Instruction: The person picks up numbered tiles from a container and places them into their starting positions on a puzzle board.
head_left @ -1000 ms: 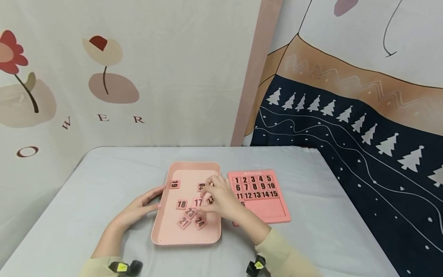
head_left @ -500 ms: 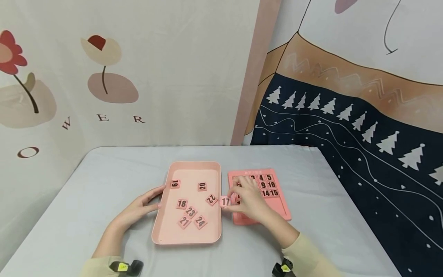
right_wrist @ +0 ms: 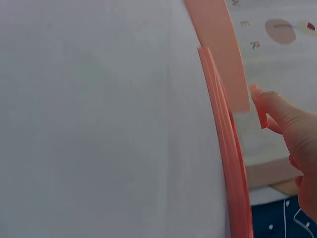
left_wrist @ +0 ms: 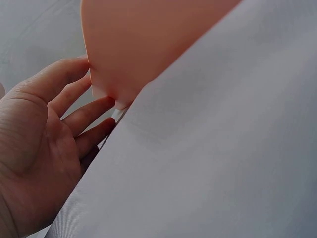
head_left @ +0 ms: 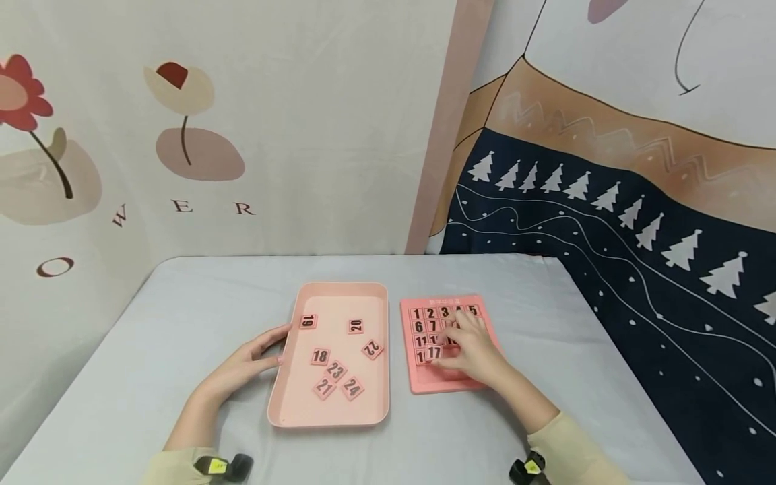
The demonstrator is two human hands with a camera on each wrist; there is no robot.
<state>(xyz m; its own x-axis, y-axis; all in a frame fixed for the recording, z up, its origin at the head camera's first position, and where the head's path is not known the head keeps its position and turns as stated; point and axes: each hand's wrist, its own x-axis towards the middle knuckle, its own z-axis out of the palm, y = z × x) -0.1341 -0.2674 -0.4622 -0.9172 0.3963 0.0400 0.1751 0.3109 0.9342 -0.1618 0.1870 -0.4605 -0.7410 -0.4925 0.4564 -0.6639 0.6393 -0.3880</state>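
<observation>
Tile 17 (head_left: 433, 352) is pinched in the right hand (head_left: 477, 350) over the number board (head_left: 424, 382), right of the frame's centre; this looks like placing, the next move likely calling for lowering it flat into the fourth row. Its numeral reads upright (near-square tile, no clear long axis). The left hand (head_left: 256, 353), fingers extended, touches the tray (head_left: 327, 422).

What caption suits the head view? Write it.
Right hand holds tile 17 over number board; left hand touches tray.
</observation>
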